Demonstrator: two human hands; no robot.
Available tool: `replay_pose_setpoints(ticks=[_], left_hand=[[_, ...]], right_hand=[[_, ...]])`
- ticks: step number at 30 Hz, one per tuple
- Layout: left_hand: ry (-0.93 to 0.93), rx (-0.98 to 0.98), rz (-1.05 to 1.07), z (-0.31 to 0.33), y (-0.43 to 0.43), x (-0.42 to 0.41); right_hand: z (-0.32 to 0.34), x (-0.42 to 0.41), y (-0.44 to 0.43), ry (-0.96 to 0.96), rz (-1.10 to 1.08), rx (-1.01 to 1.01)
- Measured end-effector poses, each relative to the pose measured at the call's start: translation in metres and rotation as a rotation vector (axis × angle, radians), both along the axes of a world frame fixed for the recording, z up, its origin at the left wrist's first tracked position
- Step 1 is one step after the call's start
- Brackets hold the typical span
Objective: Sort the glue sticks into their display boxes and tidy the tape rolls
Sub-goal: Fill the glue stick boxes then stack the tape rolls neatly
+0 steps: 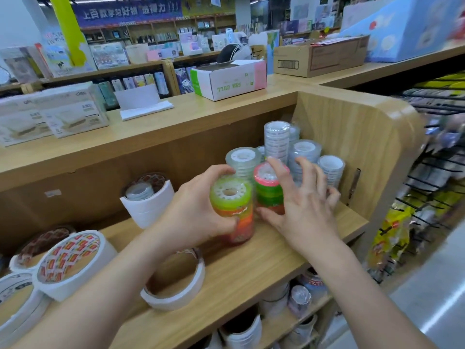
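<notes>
Left hand (193, 215) grips a coloured tape stack (232, 205), tilted, its base apparently on the shelf (251, 268). Right hand (302, 205) is released, fingers spread, index and thumb touching a 2nd stack (270, 190) just left of its palm. Risk: the tilted stack could shear apart, or knock the 2nd stack into the clear stacks (276, 142) beyond the fingers. A side panel (352, 137) closes off the right. The shelf edge lies under both wrists. Open room lies left of the left hand, near the white roll (173, 290).
</notes>
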State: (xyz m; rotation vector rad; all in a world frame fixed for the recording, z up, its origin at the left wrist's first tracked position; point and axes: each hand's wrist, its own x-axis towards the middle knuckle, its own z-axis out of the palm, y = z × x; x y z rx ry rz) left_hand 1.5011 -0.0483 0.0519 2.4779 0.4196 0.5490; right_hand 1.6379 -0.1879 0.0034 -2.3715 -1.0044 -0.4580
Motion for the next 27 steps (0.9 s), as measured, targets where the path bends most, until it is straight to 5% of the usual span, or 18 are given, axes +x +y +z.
replay_pose_setpoints(ticks=[2,4,7,13,18,27], left_hand=[[-0.033,0.020,-0.033,0.006,-0.013,-0.004],[-0.082,0.020,-0.046,0.011,-0.030,-0.001],[-0.150,0.036,-0.057,0.012,-0.060,0.016],[-0.187,0.043,-0.130,0.001,-0.092,0.054],[-0.290,0.287,-0.107,-0.011,-0.097,0.068],[-0.162,0.273,-0.121,-0.023,-0.105,0.098]], right_hand=[[0.008,0.000,-0.022,0.092,0.128,0.173],[0.013,-0.002,-0.052,0.392,0.399,0.350],[0.017,-0.013,-0.077,0.730,0.652,0.389],[0.000,0.000,-0.079,0.436,0.187,0.585],[-0.018,0.019,-0.082,0.259,-0.150,0.461],[-0.040,0.024,-0.085,0.077,-0.081,0.504]])
